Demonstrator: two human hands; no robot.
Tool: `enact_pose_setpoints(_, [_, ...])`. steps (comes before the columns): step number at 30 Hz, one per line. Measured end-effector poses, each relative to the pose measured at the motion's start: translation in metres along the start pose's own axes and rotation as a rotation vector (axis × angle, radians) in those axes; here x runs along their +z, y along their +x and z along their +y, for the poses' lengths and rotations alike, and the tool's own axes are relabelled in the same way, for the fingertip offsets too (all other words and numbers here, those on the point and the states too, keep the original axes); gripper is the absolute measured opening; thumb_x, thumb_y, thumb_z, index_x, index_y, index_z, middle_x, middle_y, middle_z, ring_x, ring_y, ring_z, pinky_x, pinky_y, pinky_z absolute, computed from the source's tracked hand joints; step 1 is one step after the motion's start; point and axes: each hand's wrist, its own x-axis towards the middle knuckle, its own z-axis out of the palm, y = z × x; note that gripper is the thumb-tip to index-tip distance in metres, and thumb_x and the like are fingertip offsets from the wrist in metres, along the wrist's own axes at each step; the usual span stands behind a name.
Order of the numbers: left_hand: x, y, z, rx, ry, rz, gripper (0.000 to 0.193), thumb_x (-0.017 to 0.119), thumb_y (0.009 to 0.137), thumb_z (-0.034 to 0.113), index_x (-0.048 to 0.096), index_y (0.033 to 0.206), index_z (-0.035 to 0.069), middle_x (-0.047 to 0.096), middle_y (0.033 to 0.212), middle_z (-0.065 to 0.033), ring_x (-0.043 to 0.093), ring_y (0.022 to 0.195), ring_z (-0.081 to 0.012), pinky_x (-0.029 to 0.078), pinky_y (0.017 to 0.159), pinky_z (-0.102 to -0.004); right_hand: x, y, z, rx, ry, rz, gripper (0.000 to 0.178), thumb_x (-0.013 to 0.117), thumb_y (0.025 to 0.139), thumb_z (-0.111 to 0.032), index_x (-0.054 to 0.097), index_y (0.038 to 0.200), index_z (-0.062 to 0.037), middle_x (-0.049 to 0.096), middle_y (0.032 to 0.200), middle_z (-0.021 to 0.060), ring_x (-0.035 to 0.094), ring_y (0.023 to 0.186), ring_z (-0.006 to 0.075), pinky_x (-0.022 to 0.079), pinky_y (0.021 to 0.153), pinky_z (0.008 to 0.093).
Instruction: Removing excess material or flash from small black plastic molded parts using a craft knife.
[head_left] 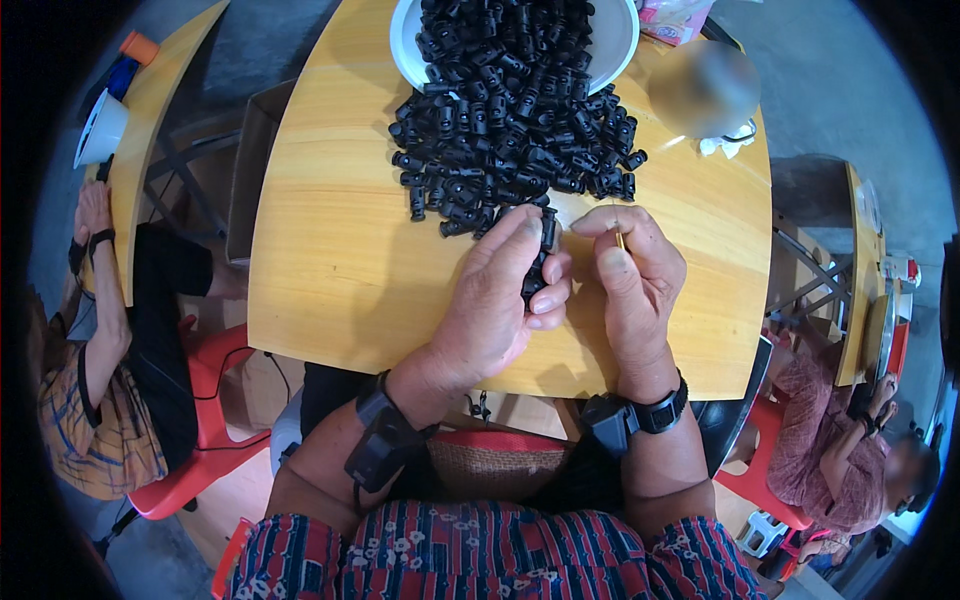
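My left hand (pixel 505 280) is closed around black plastic cord locks; one cord lock (pixel 549 228) stands up between the thumb and fingers, and another shows lower in the grip. Close by on its right, my right hand (pixel 637 275) pinches a small gold-coloured piece (pixel 619 241) between thumb and forefinger. Its exact kind is too small to make out. Both hands are over the near half of the yellow wooden table (pixel 330 260), apart from each other. Just beyond them spreads a heap of black cord locks (pixel 520 140), some lying loose at its near edge.
A white bowl (pixel 403 45) at the far side holds more cord locks, which spill onto the table. Right of it are a pink and white packet (pixel 678 18), a blurred round thing (pixel 705 88) and white tissue (pixel 728 146). People sit on red chairs (pixel 215 420) at both sides.
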Motion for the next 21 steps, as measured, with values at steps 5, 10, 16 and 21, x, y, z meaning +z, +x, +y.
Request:
enact_pose_setpoints(5, [-0.002, 0.001, -0.004, 0.046, 0.05, 0.053, 0.019, 0.038, 0.099, 0.029, 0.046, 0.093, 0.013, 0.044, 0.075, 0.001, 0.037, 0.056, -0.0048, 0.029, 0.046, -0.0176, 0.001, 0.002, -0.001, -0.224, -0.327, -0.101, 0.031, 0.071, 0.071, -0.012, 0.066, 0.1, -0.0014, 0.065, 0.079, 0.0101, 0.059, 0.068, 0.0167, 0.046, 0.063, 0.026])
enact_pose_setpoints(10, [-0.025, 0.01, -0.007, 0.096, -0.032, -0.129, 0.026, 0.038, 0.099, 0.026, 0.049, 0.113, 0.007, 0.052, 0.095, -0.0001, 0.051, 0.089, -0.0087, 0.045, 0.078, -0.026, 0.006, 0.009, 0.006, -0.389, -0.461, -0.075, 0.045, 0.079, 0.061, -0.02, 0.069, 0.103, -0.0066, 0.057, 0.065, 0.0063, 0.055, 0.056, 0.0191, 0.044, 0.051, 0.0281])
enact_pose_setpoints(16, [-0.02, 0.009, -0.008, 0.098, -0.057, -0.067, 0.021, 0.039, 0.099, 0.024, 0.049, 0.11, 0.009, 0.052, 0.096, -0.0003, 0.051, 0.089, -0.0095, 0.044, 0.079, -0.0268, 0.004, 0.008, 0.01, -0.501, -0.597, -0.038, 0.046, 0.079, 0.059, -0.02, 0.069, 0.102, -0.0086, 0.049, 0.057, 0.0038, 0.05, 0.05, 0.0175, 0.04, 0.046, 0.0283])
enact_pose_setpoints(21, [-0.021, 0.01, -0.008, 0.088, -0.102, -0.055, 0.018, 0.041, 0.098, 0.023, 0.048, 0.109, 0.01, 0.053, 0.096, -0.0004, 0.051, 0.089, -0.0099, 0.044, 0.079, -0.0265, 0.004, 0.007, 0.011, -0.523, -0.63, -0.029, 0.045, 0.079, 0.058, -0.019, 0.07, 0.1, -0.009, 0.048, 0.057, 0.0033, 0.05, 0.05, 0.018, 0.041, 0.047, 0.0283])
